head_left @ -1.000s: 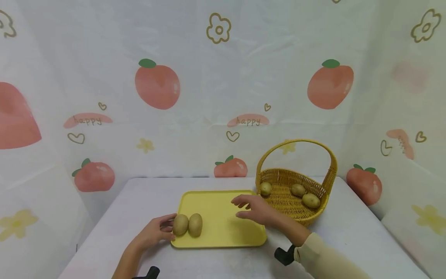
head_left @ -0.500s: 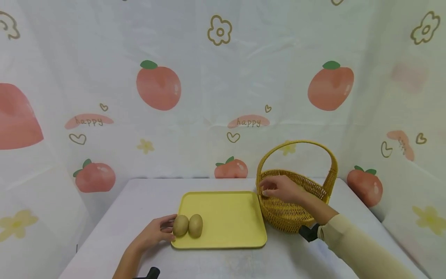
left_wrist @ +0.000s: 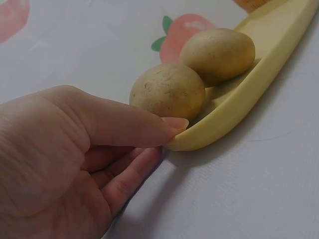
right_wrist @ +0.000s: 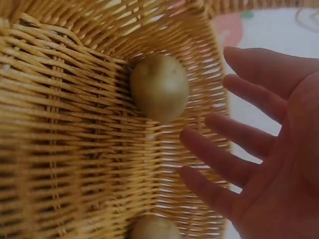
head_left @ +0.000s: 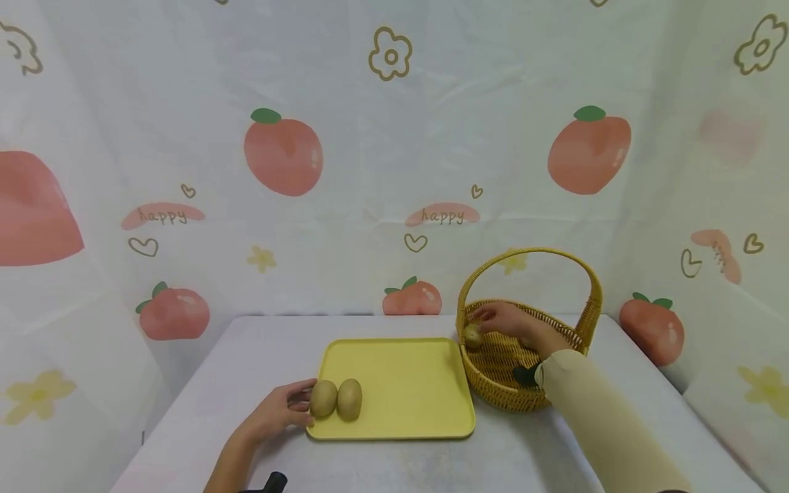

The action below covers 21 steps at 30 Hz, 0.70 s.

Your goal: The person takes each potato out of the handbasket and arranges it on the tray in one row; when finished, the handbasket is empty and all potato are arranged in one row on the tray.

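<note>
At the left end of the yellow tray (head_left: 413, 390), my left hand (head_left: 282, 414) grips the rim, thumb on top and fingers below in the left wrist view. Two potatoes lie side by side on the tray: the nearer-to-hand potato (left_wrist: 168, 92) sits right by the thumb, the other potato (left_wrist: 218, 56) beyond it. My right hand (head_left: 508, 322) is inside the wicker basket (head_left: 505, 400) with spread fingers, holding nothing. Close to its fingertips is a potato (right_wrist: 159, 88) against the basket wall. A second potato (right_wrist: 155, 228) shows at the bottom of the right wrist view.
The basket's tall handle (head_left: 530, 250) arches over the right arm. Basket and tray stand close together on a white table (head_left: 394, 465). Behind the table hangs a white backdrop (head_left: 345, 260) printed with fruit and flowers.
My right hand has moved from above the tray to the right and into the basket, fingers near the left potato. The left hand stays at the tray's edge.
</note>
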### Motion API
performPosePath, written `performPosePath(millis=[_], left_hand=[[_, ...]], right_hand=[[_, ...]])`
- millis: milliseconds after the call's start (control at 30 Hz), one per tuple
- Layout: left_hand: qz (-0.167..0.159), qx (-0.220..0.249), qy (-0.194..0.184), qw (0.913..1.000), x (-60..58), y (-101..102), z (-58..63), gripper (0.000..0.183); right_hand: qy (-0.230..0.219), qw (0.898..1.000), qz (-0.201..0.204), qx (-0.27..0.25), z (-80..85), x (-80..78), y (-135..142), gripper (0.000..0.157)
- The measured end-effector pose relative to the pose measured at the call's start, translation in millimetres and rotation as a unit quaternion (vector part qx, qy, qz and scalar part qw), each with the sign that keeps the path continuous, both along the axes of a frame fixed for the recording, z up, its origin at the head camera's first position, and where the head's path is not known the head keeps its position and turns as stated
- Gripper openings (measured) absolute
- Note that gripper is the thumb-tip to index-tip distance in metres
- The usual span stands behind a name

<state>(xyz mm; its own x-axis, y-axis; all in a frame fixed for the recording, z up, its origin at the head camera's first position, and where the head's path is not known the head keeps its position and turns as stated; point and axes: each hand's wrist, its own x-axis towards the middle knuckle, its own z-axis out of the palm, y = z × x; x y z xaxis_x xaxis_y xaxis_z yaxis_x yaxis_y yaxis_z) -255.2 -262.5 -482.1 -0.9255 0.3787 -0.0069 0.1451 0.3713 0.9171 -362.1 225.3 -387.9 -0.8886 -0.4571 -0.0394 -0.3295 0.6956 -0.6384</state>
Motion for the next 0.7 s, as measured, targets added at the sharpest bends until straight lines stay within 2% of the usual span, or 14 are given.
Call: performPosePath(millis=[200, 300, 400, 533, 700], left_hand=[[0.008, -0.011, -0.005, 0.9999, 0.2, -2.2, -1.1, 0.076], [0.007, -0.016, -0.002, 0.9998, -1.3, -2.1, -1.1, 0.076], [0.001, -0.012, 0.0, 0.9999, -2.2, -3.0, -1.7, 0.077], [0.0, -0.008, -0.006, 1.0, -2.7, -3.9, -2.9, 0.078], [0.003, -0.011, -0.002, 0.9999, -2.6, -3.4, -3.9, 0.076]], right_hand=[[-0.095, 0.995, -0.005, 0.012, -17.7, -11.7, -9.4, 0.053], [-0.109, 0.994, -0.002, 0.004, -22.0, -13.7, -11.1, 0.056], [-0.117, 0.993, -0.001, -0.018, -24.4, -14.6, -12.3, 0.051], [-0.099, 0.995, 0.007, -0.03, -28.6, -15.6, -12.5, 0.045], [-0.04, 0.999, 0.027, -0.021, -34.3, -17.0, -10.7, 0.037]])
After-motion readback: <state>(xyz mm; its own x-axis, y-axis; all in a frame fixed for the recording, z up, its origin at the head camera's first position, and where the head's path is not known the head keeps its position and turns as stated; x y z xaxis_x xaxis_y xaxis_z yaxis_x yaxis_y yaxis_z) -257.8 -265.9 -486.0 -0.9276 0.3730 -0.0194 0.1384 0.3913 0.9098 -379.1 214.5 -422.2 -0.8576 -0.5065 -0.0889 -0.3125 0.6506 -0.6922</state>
